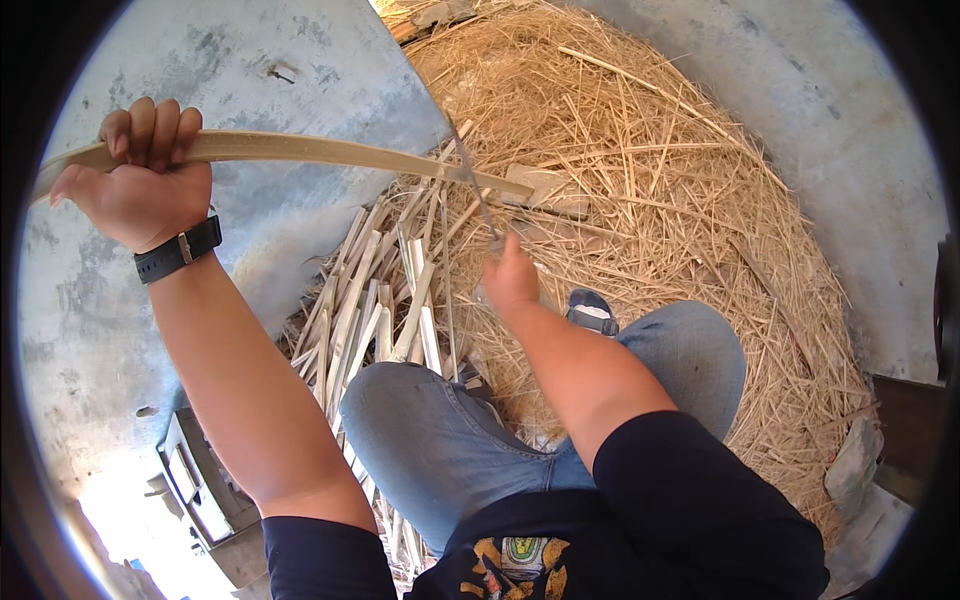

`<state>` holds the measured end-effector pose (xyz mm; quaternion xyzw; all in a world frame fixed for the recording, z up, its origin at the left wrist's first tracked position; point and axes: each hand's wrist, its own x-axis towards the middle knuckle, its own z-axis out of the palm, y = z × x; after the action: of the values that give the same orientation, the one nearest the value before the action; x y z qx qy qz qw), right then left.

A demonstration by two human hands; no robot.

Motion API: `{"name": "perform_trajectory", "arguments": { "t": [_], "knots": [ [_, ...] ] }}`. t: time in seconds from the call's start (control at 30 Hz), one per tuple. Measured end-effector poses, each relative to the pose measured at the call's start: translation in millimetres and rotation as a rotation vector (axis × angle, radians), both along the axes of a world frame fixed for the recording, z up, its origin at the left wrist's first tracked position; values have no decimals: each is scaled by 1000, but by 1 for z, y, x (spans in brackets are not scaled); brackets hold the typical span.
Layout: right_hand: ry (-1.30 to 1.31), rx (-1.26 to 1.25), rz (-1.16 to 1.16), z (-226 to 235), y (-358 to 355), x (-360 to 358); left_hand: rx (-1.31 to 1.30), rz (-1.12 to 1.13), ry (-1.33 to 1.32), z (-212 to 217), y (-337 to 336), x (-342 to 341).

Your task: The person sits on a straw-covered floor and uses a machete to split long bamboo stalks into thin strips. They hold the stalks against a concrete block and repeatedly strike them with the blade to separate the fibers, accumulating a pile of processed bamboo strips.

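My left hand (140, 185), with a black watch on the wrist, is closed around one end of a long pale bamboo strip (330, 152) and holds it raised at the upper left. The strip curves rightward to meet a thin knife blade (472, 180). My right hand (510, 275) grips the knife's handle just below, with the blade pointing up against the strip. Both hands are above my knees in blue jeans (430, 440).
A heap of split bamboo sticks (370, 300) lies on the ground in front of my left knee. A big mound of straw-like shavings (640, 170) covers the concrete floor (300, 60) ahead and to the right. A stone (852, 462) sits at the lower right.
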<state>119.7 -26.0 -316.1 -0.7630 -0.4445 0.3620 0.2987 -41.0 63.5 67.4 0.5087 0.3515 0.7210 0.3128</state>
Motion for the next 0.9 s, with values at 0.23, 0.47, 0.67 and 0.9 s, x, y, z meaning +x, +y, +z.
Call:
{"name": "perform_trajectory", "arguments": {
  "t": [0.23,0.47,0.67,0.9],
  "knots": [
    [-21,-193,-58,-34,14,19,-36,37,-63,-7,5,-25],
    [-80,-255,-42,-66,-2,39,-24,53,-34,-1,4,-13],
    [-12,-167,-41,-32,-13,12,-6,62,-13,-3,-2,-4],
    [-3,-456,-155,-73,-10,36,-23,80,-31,-6,-2,-14]
  ]
}}
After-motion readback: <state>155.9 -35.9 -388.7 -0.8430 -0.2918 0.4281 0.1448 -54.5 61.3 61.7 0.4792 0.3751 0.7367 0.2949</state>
